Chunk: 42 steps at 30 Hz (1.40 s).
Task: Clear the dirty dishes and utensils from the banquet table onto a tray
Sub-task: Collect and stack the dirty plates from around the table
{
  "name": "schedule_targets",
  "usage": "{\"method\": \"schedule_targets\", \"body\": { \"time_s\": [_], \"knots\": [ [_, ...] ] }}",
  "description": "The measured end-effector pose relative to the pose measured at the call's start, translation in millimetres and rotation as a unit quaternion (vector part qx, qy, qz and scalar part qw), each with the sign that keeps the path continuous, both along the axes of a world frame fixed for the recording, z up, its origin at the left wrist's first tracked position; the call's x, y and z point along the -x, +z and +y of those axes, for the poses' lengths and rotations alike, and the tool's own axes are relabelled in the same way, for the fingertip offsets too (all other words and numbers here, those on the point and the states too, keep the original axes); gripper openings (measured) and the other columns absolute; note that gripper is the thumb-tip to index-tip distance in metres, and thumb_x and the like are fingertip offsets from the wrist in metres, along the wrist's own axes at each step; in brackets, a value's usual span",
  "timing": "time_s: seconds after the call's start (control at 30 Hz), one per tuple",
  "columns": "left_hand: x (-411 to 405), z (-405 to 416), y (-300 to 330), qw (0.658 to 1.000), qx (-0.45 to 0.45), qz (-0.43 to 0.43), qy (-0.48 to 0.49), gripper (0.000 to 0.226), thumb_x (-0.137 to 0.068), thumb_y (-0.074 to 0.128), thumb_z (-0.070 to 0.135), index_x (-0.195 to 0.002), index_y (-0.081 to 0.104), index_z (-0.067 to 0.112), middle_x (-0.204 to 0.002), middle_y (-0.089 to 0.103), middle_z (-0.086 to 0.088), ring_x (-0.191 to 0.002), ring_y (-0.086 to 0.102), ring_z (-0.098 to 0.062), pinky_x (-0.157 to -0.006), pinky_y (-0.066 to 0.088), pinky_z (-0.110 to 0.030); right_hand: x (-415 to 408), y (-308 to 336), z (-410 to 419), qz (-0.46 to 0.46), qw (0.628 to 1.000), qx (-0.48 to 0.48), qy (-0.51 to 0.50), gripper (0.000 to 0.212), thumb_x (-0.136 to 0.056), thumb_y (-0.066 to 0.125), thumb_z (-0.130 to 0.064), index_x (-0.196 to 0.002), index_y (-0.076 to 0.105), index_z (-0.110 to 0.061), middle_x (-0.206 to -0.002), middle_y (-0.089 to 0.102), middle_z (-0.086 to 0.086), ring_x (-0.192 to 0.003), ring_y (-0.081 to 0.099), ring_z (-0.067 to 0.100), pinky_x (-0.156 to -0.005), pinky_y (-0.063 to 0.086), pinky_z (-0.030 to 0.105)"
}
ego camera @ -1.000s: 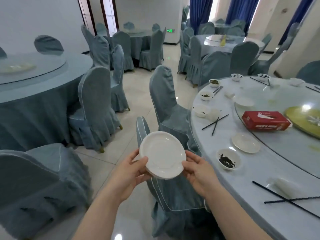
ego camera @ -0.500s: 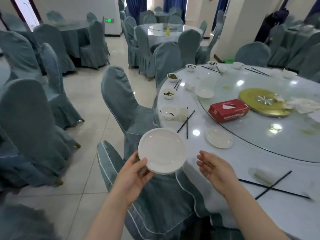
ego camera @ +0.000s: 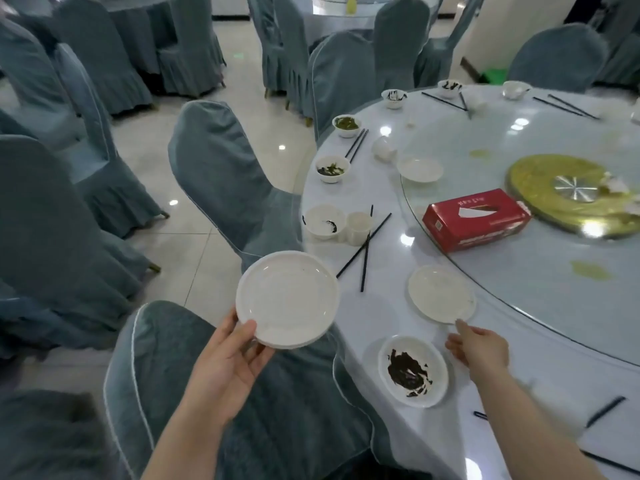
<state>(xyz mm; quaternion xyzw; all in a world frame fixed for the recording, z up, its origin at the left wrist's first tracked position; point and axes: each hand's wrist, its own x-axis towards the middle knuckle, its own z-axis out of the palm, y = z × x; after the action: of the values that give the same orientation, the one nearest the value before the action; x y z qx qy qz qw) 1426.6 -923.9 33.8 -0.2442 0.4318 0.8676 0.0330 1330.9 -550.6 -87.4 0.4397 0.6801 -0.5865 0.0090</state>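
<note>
Reaching out since a moment ago, my right hand (ego camera: 479,348) now has a fingertip at the near rim of the white plate (ego camera: 441,293) on the banquet table (ego camera: 519,341), fingers loosely spread and gripping nothing. My left hand (ego camera: 227,363) holds the stacked plates (ego camera: 287,298) by their near edge, left of the table. A dirty dish (ego camera: 412,370) sits just nearer.

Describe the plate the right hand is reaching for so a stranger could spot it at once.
Start at the red tissue box on the glass turntable. Just nearer the camera, on the tablecloth, lies a clean white plate, with the right hand at its near rim. The dish beside it holds dark scraps.
</note>
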Motion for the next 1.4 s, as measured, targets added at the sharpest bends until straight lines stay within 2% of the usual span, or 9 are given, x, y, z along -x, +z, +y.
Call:
{"method": "schedule_targets", "body": {
  "time_s": [0.2, 0.37, 0.47, 0.53, 0.67, 0.83, 0.97, 1.13, 1.4],
  "knots": [
    [7.5, 21.2, -13.5, 0.999, 0.018, -0.032, 0.028, 0.036, -0.095, 0.05, 0.009, -0.126, 0.058, 0.026, -0.117, 0.07, 0.0, -0.091, 0.072, -0.014, -0.064, 0.058, -0.024, 26.6, -2.2, 3.1, -0.065, 0.992, -0.087, 0.065, 0.03, -0.08, 0.06, -0.024, -0.06, 0.071, -0.004, -0.046, 0.065, 0.0, -0.036, 0.06, 0.009, -0.046, 0.038, 0.02],
    [10.4, 33.1, -12.0, 0.999, 0.022, -0.037, 0.012, 0.033, -0.097, 0.049, 0.01, -0.122, 0.06, 0.027, -0.114, 0.071, 0.001, -0.094, 0.071, -0.015, -0.066, 0.058, -0.024, 19.2, 6.5, 7.3, -0.054, 0.994, -0.054, 0.073, 0.022, -0.081, 0.06, -0.016, -0.066, 0.067, -0.002, -0.048, 0.066, 0.003, -0.037, 0.061, 0.01, -0.044, 0.044, 0.022],
    [10.7, 33.0, -1.5, 1.0, 0.008, -0.01, 0.009, 0.031, -0.096, 0.049, 0.01, -0.118, 0.062, 0.026, -0.11, 0.073, 0.002, -0.091, 0.072, -0.013, -0.067, 0.059, -0.024, 13.2, 24.6, 3.6, 0.001, 0.996, -0.049, 0.076, 0.006, -0.08, 0.062, -0.007, -0.077, 0.057, -0.004, -0.068, 0.069, 0.015, -0.05, 0.067, 0.024, -0.063, 0.06, 0.04],
    [9.3, 30.3, 6.7, 1.0, -0.003, 0.002, 0.016, 0.03, -0.095, 0.049, 0.008, -0.116, 0.063, 0.025, -0.102, 0.074, 0.003, -0.083, 0.072, -0.011, -0.064, 0.059, -0.023, 11.0, 43.5, -5.3, 0.042, 0.991, -0.077, 0.101, 0.011, -0.077, 0.063, -0.006, -0.075, 0.052, -0.009, -0.066, 0.068, 0.014, -0.056, 0.07, 0.028, -0.073, 0.059, 0.05],
    [-1.2, 13.4, 26.8, 0.999, -0.006, 0.029, 0.017, 0.027, -0.095, 0.049, 0.008, -0.113, 0.063, 0.023, -0.085, 0.074, 0.005, -0.074, 0.072, -0.01, -0.062, 0.059, -0.024, -2.4, 98.0, -46.4, 0.14, 0.976, -0.079, 0.143, 0.009, -0.078, 0.062, -0.007, -0.079, 0.053, -0.006, -0.065, 0.069, 0.012, -0.059, 0.071, 0.025, -0.069, 0.06, 0.046],
    [-26.4, -29.3, 66.1, 0.997, -0.014, 0.072, 0.025, 0.022, -0.095, 0.052, 0.008, -0.108, 0.063, 0.022, -0.078, 0.074, 0.005, -0.078, 0.069, -0.012, -0.062, 0.059, -0.023, -39.2, 172.3, -121.2, 0.275, 0.948, -0.041, 0.158, 0.014, -0.08, 0.063, -0.007, -0.076, 0.05, -0.01, -0.072, 0.067, 0.016, -0.061, 0.071, 0.027, -0.052, 0.056, 0.027],
    [-49.6, -71.0, 105.8, 0.992, -0.03, 0.105, 0.056, 0.019, -0.095, 0.053, 0.007, -0.105, 0.062, 0.019, -0.08, 0.074, 0.001, -0.08, 0.068, -0.014, -0.062, 0.059, -0.024, -69.0, 223.0, -181.4, 0.359, 0.913, -0.069, 0.178, 0.012, -0.082, 0.063, -0.012, -0.078, 0.052, -0.013, -0.07, 0.065, 0.007, -0.055, 0.069, 0.021, -0.057, 0.058, 0.036],
    [-76.0, -132.0, 142.4, 0.988, -0.012, 0.119, 0.094, 0.016, -0.095, 0.054, 0.006, -0.1, 0.063, 0.018, -0.086, 0.072, -0.002, -0.083, 0.066, -0.017, -0.058, 0.058, -0.024, -90.1, 269.6, -255.3, 0.417, 0.888, -0.057, 0.183, 0.012, -0.081, 0.064, -0.015, -0.078, 0.052, -0.017, -0.068, 0.07, 0.008, -0.054, 0.07, 0.018, -0.055, 0.057, 0.033],
    [-83.1, -237.1, 155.2, 0.98, 0.023, 0.133, 0.147, 0.027, -0.093, 0.057, 0.006, -0.118, 0.063, 0.016, -0.099, 0.072, -0.004, -0.082, 0.072, -0.02, -0.057, 0.057, -0.025, -77.0, 303.1, -377.1, 0.428, 0.869, -0.001, 0.249, 0.012, -0.083, 0.065, -0.015, -0.078, 0.055, -0.014, -0.067, 0.069, 0.008, -0.052, 0.068, 0.019, -0.05, 0.055, 0.029]
  ]
}}
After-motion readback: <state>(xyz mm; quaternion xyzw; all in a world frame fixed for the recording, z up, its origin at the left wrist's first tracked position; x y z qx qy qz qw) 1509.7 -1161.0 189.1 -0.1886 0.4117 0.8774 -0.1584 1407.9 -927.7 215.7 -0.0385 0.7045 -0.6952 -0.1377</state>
